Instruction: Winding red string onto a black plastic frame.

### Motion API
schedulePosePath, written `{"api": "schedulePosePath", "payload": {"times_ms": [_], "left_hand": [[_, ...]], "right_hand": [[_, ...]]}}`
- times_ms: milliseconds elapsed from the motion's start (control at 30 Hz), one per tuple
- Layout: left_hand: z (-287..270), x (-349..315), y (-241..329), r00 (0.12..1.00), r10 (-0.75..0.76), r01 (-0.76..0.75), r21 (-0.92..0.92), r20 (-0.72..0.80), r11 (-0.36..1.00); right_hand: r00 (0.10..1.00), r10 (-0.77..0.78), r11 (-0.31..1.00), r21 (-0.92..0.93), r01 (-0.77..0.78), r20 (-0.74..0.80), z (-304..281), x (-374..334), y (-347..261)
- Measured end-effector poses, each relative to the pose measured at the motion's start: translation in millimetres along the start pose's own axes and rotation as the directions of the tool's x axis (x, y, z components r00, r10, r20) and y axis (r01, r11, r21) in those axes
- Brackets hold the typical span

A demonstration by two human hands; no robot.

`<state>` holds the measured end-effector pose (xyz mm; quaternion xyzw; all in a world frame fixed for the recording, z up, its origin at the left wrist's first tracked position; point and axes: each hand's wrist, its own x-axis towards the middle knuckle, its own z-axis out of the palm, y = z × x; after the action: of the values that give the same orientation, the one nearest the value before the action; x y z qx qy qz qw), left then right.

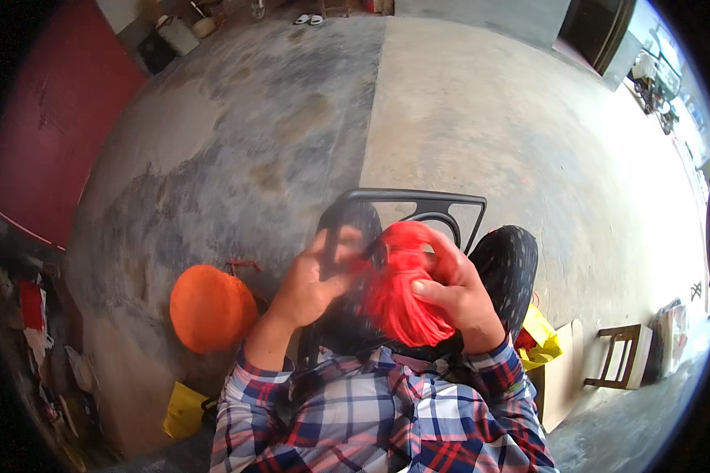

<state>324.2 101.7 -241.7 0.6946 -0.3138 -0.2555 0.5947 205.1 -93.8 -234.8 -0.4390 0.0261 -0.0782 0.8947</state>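
Note:
A red tassel (412, 303) of many loose strands, with a rounded top, hangs over my lap. My right hand (457, 288) is closed around its side, thumb across the front strands and fingers behind. My left hand (312, 280) is beside it on the left, thumb pointing toward the red strands. Motion smears the left fingers, and a red blur lies by their tips, so whether they pinch any strands is unclear. Behind the tassel is a black frame (418, 195) with a curved inner bar, set between my knees.
An orange round object (211, 309), a seat or lid, stands to my left. Yellow bags (183, 410) lie low on both sides. At right are a cardboard sheet (560, 386) and a small wooden stool (627, 356). White slippers (308, 20) rest on the far concrete floor.

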Motion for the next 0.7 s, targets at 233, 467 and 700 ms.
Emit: {"api": "schedulePosePath", "payload": {"times_ms": [233, 467, 700], "left_hand": [[19, 12, 21, 0.936, 0.316, -0.346, 0.242, 0.158, 0.906], [12, 6, 11, 0.909, 0.384, -0.357, -0.171, 0.165, 0.918], [19, 9, 27, 0.889, 0.351, -0.366, -0.004, 0.294, 0.931]], "right_hand": [[0.975, -0.217, 0.76, -0.635, 0.139, -0.046, -3, 30, 1], [0.985, 0.167, 0.914, 0.382, -0.139, -0.042, -53, 10, 57], [0.896, 0.203, 0.472, 0.762, -0.443, 0.395, -34, 44, 45]]}}
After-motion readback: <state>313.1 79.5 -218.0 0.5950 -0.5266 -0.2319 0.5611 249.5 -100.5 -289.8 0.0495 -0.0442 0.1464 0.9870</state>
